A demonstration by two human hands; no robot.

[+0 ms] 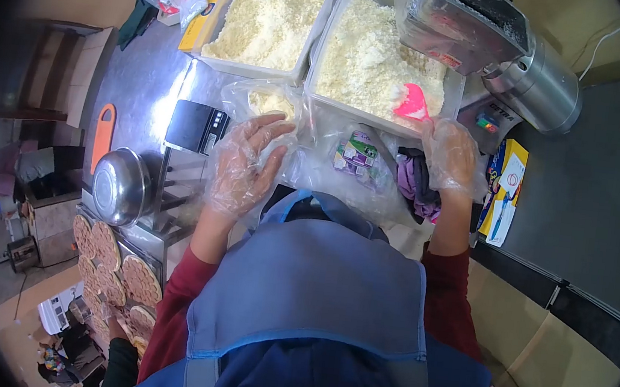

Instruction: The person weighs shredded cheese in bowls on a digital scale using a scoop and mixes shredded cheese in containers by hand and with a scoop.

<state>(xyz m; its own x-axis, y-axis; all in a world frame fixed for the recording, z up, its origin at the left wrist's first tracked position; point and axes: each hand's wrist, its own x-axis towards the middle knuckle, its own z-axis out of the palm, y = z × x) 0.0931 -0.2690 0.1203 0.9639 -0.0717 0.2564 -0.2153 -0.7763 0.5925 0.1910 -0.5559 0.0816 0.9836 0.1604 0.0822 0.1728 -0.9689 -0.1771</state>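
My right hand (452, 154), in a clear plastic glove, is closed around the handle of a pink scoop (413, 102). The scoop's head rests in pale, crumbly food like grated cheese (363, 48), inside the right-hand clear bin (363, 116). My left hand (247, 163), gloved the same way, has its fingers apart and slightly curved. Its fingertips are at the near edge of a clear plastic bag (239, 95) holding a small amount of the same food. Whether they touch the bag I cannot tell.
A second filled bin (204, 54) stands left. Nearby are a black scale (188, 126), a steel bowl (120, 187), an orange-handled tool (103, 138) and a steel machine (540, 85). A co-worker's hand (115, 326) is over round flatbreads (141, 280) at lower left.
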